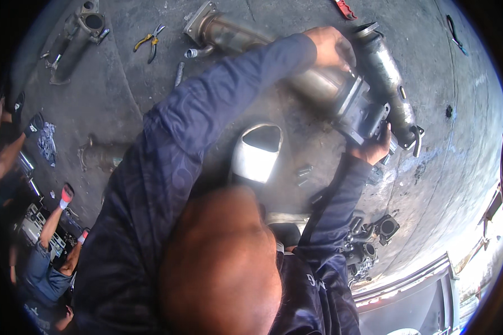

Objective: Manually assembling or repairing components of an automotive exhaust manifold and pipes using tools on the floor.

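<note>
A long, cylindrical metal exhaust pipe [313,89] lies slantwise across the dark floor, with a square flange at its far left end. A grey cast housing [363,114] sits against its lower right flange. My left hand [331,49] reaches over the pipe, its fingers closed together above the flange; what they pinch is too small to name. From the near side, my right hand [374,147] grips the lower edge of the housing. Beside it, to the right, lies a second shiny metal pipe [390,75]. My left sleeve hides part of the first pipe.
Pliers [151,42] with yellow and black handles and a red tool [345,9] lie at the far side. A metal pipe assembly [86,25] rests far left, cast parts [369,240] near right. Small bolts [303,173] lie beside a white shoe [256,159]. Other people [47,268] work at left.
</note>
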Demonstrator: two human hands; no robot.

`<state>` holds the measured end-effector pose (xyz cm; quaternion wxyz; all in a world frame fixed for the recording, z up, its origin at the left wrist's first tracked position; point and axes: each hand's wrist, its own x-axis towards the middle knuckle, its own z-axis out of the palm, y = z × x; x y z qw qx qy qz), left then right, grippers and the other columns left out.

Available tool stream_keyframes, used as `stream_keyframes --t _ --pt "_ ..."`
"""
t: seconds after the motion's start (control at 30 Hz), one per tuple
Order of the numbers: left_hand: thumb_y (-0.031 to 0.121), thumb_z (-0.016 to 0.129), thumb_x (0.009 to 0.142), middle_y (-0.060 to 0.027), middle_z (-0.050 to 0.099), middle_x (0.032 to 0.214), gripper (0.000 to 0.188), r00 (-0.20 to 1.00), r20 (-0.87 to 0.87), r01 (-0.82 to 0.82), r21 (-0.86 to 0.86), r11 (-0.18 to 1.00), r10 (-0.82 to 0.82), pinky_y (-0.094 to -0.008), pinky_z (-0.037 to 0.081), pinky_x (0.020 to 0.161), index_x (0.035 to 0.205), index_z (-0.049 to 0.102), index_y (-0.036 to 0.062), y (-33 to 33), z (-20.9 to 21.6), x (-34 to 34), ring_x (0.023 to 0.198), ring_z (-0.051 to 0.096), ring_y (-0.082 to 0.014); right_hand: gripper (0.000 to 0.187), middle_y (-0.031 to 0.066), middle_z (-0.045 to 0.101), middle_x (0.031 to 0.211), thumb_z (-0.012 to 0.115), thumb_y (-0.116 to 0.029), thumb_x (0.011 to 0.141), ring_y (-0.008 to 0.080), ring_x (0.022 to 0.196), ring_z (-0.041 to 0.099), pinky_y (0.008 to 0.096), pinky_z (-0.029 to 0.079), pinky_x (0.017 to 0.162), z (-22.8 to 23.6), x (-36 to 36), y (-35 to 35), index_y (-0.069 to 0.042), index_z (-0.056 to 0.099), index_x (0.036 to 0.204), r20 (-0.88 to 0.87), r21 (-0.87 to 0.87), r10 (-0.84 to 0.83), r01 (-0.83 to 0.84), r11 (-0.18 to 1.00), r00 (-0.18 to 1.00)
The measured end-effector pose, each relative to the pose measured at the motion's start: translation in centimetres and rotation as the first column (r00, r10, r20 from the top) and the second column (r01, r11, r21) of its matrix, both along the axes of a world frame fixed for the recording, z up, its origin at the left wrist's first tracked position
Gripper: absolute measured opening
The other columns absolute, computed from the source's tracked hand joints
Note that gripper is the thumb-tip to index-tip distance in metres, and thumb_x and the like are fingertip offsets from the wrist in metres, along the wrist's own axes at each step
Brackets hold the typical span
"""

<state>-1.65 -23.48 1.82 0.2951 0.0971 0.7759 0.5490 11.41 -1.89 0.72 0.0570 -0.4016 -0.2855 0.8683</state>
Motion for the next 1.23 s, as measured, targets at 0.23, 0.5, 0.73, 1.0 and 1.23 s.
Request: stream_keyframes --t 0.23,0.5,0.73,1.0,1.23 --pt "0.006 0.069 0.073 -0.0046 0.069 0.09 0.023 0.987 -0.056 0.132 -0.214 0.968 -0.147 -0.0259 0.047 0.076 0.095 0.068 0.0098 1.2 0.0 -0.9 0.08 0.062 -0.0127 0.036 0.0116 0.064 0.108 0.061 -0.026 0.082 0.0266 0.1 0.061 0.0451 0.047 0.092 0.2 0.0 -0.1 -0.004 0.06 0.11 -0.025 0.001 0.014 -0.014 1.0 1.0" --pt "0.005 0.062 0.077 -0.0116 0.067 0.103 0.049 0.921 -0.201 0.285 -0.242 0.928 -0.335 -0.0333 0.048 0.084 0.12 0.06 0.0268 1.1 0.5 -0.4 0.094 0.063 -0.0263 0.034 0.0126 0.065 0.104 0.062 -0.025 0.081 0.0269 0.096 0.063 0.0442 0.049 0.09 -0.2 0.4 -0.1 -0.002 0.061 0.107 -0.036 -0.011 -0.005 0.004 1.0 0.999" --pt "0.007 0.061 0.071 -0.0133 0.066 0.098 0.041 0.915 -0.297 0.182 -0.302 0.936 -0.273 -0.0376 0.05 0.083 0.11 0.065 0.0187 1.0 2.2 1.1 0.093 0.063 -0.0306 0.033 0.014 0.062 0.106 0.045 -0.022 0.091 0.0263 0.097 0.061 0.0386 0.048 0.088 0.0 0.6 -0.9 0.002 0.057 0.111 -0.051 -0.045 -0.111 0.108 0.993 0.993" --pt "-0.006 0.056 0.073 -0.012 0.065 0.106 0.046 0.888 -0.291 0.267 -0.301 0.915 -0.355 -0.033 0.049 0.089 0.114 0.063 0.0134 1.1 3.2 1.7 0.098 0.063 -0.0276 0.027 0.0105 0.066 0.097 0.063 -0.021 0.081 0.0242 0.088 0.065 0.0395 0.053 0.083 -1.2 1.8 -1.2 -0.003 0.06 0.101 -0.088 -0.078 -0.159 0.152 0.985 0.983" --pt "0.0 0.065 0.073 -0.0129 0.065 0.105 0.043 0.836 -0.319 0.313 -0.391 0.865 -0.447 -0.034 0.05 0.088 0.114 0.062 0.0107 1.0 4.1 2.9 0.101 0.061 -0.0299 0.035 0.0132 0.062 0.107 0.05 -0.025 0.088 0.0273 0.099 0.06 0.041 0.046 0.092 -2.1 3.2 -1.6 0.0 0.056 0.112 -0.089 -0.107 -0.254 0.245 0.964 0.963"
